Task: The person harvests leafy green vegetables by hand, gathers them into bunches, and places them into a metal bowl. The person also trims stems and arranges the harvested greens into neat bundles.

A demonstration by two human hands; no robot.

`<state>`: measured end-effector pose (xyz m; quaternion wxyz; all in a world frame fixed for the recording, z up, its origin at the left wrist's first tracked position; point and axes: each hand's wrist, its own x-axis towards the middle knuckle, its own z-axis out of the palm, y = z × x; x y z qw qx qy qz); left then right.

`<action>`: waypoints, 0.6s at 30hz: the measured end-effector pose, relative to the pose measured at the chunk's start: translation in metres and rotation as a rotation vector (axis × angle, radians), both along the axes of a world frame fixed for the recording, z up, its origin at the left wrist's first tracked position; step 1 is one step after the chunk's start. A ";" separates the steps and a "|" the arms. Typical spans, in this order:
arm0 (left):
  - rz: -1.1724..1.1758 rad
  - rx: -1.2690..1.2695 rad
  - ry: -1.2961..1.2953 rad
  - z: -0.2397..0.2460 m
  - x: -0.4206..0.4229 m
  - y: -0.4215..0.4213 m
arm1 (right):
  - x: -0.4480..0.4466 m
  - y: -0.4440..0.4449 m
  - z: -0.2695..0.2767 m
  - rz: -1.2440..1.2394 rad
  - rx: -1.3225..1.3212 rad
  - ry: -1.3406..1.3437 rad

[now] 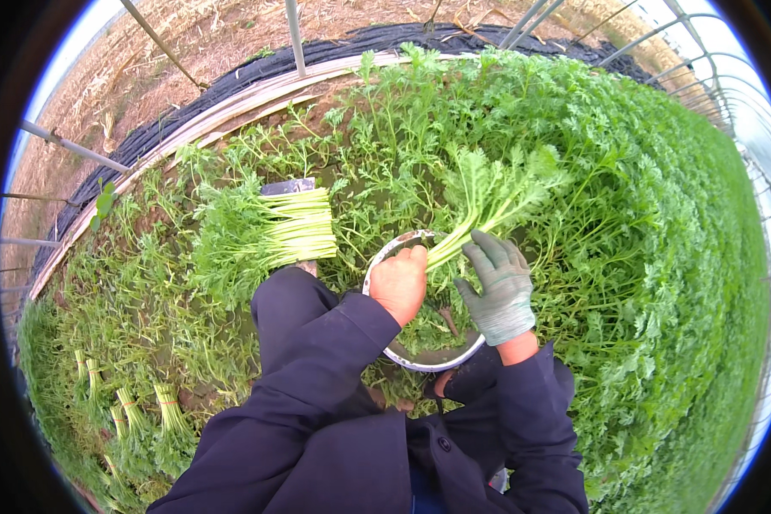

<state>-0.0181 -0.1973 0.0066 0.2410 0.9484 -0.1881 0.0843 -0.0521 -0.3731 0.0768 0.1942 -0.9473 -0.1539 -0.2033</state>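
My bare left hand (399, 281) is closed around the stem ends of a small bunch of leafy greens (469, 234), whose feathery tops point up and right. My right hand (500, 286), in a grey-green work glove, is beside the stems with its fingers apart; whether a fingertip touches them cannot be told. Both hands are over a round white-rimmed basin (417, 364) that holds loose green leaves and a brown stick-like item (448, 319). To the left, a row of cut stems (302, 225) lies side by side on a dark flat board (289, 187), leaves facing left.
Several bundles of greens tied with red bands (169, 403) stand at lower left. Dense uncut greens (649, 257) grow on the right. Metal greenhouse poles (295, 38) and black sheeting (244, 80) border the bed at the top and left. My knee (292, 299) is near the board.
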 end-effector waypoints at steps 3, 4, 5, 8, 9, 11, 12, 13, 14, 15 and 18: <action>-0.111 0.095 -0.074 -0.004 -0.009 -0.005 | 0.008 0.006 -0.008 0.060 -0.291 0.103; -0.176 0.105 -0.069 -0.005 -0.014 -0.007 | 0.010 0.005 -0.013 0.091 -0.342 0.132; -0.219 0.098 -0.091 -0.005 -0.017 -0.007 | 0.013 0.004 -0.019 0.159 -0.370 0.109; -0.339 0.128 -0.029 0.000 -0.023 -0.005 | 0.009 -0.001 -0.037 0.126 -0.354 0.497; -0.364 0.128 0.038 0.003 -0.023 -0.002 | 0.006 -0.004 -0.042 0.112 -0.297 0.610; -0.377 0.180 0.073 0.012 -0.018 0.006 | 0.002 -0.008 -0.049 0.125 -0.321 0.676; -0.333 0.174 0.072 0.017 -0.015 0.011 | 0.001 -0.010 -0.049 0.104 -0.227 0.710; -0.265 0.055 0.050 0.021 -0.013 0.017 | 0.000 -0.011 -0.048 0.074 -0.137 0.770; -0.200 -0.066 0.026 0.025 -0.011 0.024 | 0.000 -0.012 -0.045 0.038 -0.081 0.812; -0.131 -0.212 -0.042 0.027 -0.010 0.029 | 0.000 -0.012 -0.042 0.052 0.024 0.817; 0.004 -0.719 0.307 0.030 -0.007 0.040 | 0.005 -0.005 -0.029 -0.085 0.716 1.073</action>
